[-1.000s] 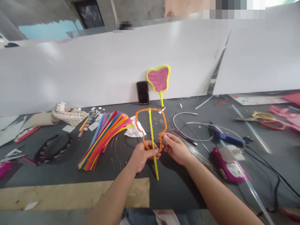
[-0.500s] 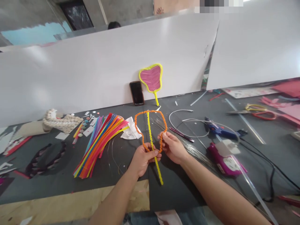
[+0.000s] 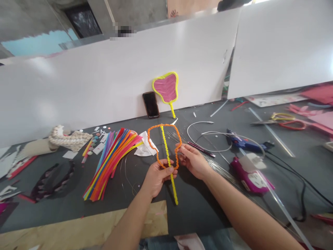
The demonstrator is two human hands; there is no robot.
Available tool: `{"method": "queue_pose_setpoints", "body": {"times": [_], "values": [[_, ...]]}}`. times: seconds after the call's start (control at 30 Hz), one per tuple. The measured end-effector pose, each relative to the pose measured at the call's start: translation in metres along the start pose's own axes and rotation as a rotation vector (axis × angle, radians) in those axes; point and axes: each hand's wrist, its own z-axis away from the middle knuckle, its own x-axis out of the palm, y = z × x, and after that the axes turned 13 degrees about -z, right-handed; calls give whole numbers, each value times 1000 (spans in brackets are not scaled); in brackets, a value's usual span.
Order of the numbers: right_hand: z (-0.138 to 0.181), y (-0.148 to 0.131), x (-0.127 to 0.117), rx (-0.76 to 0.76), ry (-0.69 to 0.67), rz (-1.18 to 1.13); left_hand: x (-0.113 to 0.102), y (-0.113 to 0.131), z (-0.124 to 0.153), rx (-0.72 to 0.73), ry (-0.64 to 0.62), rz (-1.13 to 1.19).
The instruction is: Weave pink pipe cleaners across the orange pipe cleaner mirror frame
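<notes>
An orange twisted pipe-cleaner loop [image 3: 149, 134] has a yellow twisted pipe-cleaner stem [image 3: 165, 143] running down its middle and out below. My left hand [image 3: 159, 175] pinches the stem and the loop's lower edge together between thumb and fingers. On the loop's right side, the thumb and fingertips of my right hand [image 3: 194, 159] close on the orange strand, where it bends inward. Beyond them, a fan-shaped piece [image 3: 166, 88] with a yellow rim and pink middle leans against the white board, beside a phone [image 3: 151, 105].
Left lie a bundle of coloured pipe cleaners [image 3: 111, 163], a white packet [image 3: 145, 145] and a dark braided band [image 3: 50, 182]. At right are thin wires [image 3: 221, 172], a blue glue gun [image 3: 244, 142], a magenta power strip [image 3: 251, 177] and scissors [image 3: 279, 121].
The loop's right side now bends further inward by my right fingertips. Both hands keep their grip, and the view has shifted slightly.
</notes>
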Motion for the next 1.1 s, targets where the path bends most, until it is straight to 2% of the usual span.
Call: {"method": "queue_pose_setpoints", "body": {"times": [0.13,0.23,0.33,0.4,0.43,0.53,0.63,0.77,0.87,0.93,1.03,1.1], "values": [[-5,-12,-4,-59,95,-53,-2,0,2,-14,-36,-59],[-6,-23,-8,-85,107,-55,-4,-2,5,-45,-166,-157],[-6,-28,-12,-107,65,-21,-11,-2,5,-41,-363,-254],[-5,-28,-15,-83,23,8,-19,2,4,14,-385,-264],[-5,-27,-15,-53,6,31,-24,4,3,58,-327,-246],[-4,-22,-16,50,-54,182,-37,10,-3,162,-49,-167],[-3,-15,-16,51,-126,499,-45,9,-11,223,157,-222],[-2,-7,-20,-165,-72,949,-47,0,-18,426,434,-529],[-3,-6,-24,-382,-29,1215,-48,-1,-16,604,556,-713],[-4,-6,-27,-481,-46,1292,-48,2,-14,693,639,-827],[-6,-7,-28,-553,-59,1277,-47,10,-9,802,754,-948],[-5,-10,-28,-566,-26,1215,-44,13,-2,854,748,-1010]]}}
